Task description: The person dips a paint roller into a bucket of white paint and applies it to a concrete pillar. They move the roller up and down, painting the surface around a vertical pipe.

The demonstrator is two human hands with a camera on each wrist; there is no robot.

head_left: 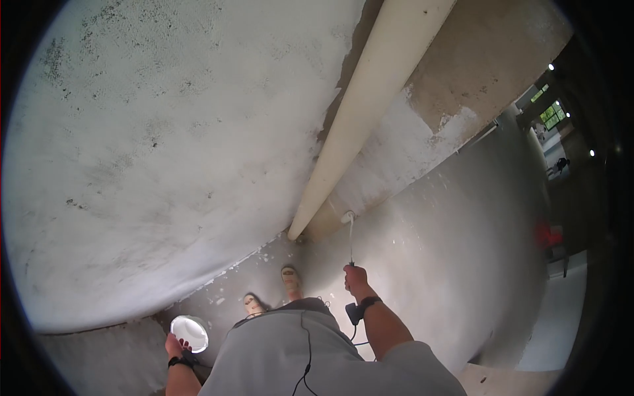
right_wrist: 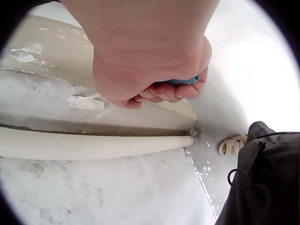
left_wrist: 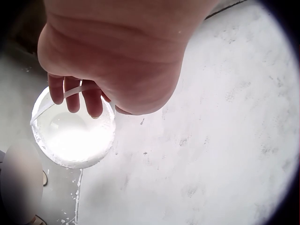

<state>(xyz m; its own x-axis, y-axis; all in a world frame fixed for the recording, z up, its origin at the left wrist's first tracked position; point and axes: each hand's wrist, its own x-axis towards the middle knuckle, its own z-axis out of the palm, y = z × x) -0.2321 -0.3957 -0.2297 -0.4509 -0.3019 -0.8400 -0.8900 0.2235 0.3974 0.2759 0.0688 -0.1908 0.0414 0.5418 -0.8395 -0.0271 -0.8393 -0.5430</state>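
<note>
My left hand (head_left: 174, 346) grips the thin white handle (left_wrist: 72, 92) of a white bucket (left_wrist: 70, 164), which hangs at the lower left with white paint inside. In the left wrist view the fingers curl over that handle. Out in front, my right hand (head_left: 356, 277) is wrapped round the blue handle (right_wrist: 180, 81) of a small paint roller (head_left: 349, 216). The roller's white head (right_wrist: 86, 102) lies at the lower part of the wall strip beside the pipe, close to the floor. A thin rod joins it to the handle.
A cream pipe (head_left: 370, 92) runs down the corner to the floor. Left of it stands a white, speckled wall (head_left: 152, 145); right of it, a partly painted strip with bare brown patches (head_left: 482, 59). White splashes dot the grey floor (head_left: 436, 264). Two sandalled feet (head_left: 290, 280) stand near.
</note>
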